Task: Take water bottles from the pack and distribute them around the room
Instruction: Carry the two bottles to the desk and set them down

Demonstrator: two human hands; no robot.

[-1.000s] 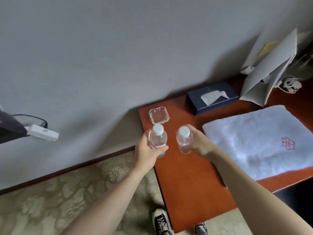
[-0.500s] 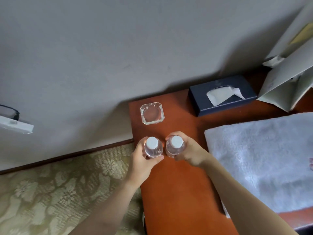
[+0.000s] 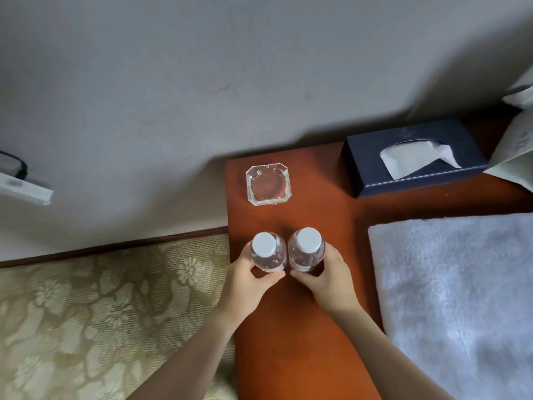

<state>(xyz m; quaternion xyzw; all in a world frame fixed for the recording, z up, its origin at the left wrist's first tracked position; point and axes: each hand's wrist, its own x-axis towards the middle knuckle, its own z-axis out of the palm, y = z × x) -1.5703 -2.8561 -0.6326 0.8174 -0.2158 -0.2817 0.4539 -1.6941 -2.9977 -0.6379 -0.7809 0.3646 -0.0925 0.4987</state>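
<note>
Two clear water bottles with white caps stand upright side by side near the left edge of a reddish-brown table. My left hand is wrapped around the left bottle. My right hand grips the right bottle. The two bottles almost touch. Seen from above, their lower parts are hidden by the caps and my fingers. The pack is not in view.
A square glass ashtray sits just beyond the bottles. A dark blue tissue box lies at the back, folded white paper at the far right. A white towel covers the table's right part. Patterned carpet lies left.
Both hands have lowered the bottles toward the table and brought them closer together. The camera has tilted down and moved nearer, so the table fills more of the view.
</note>
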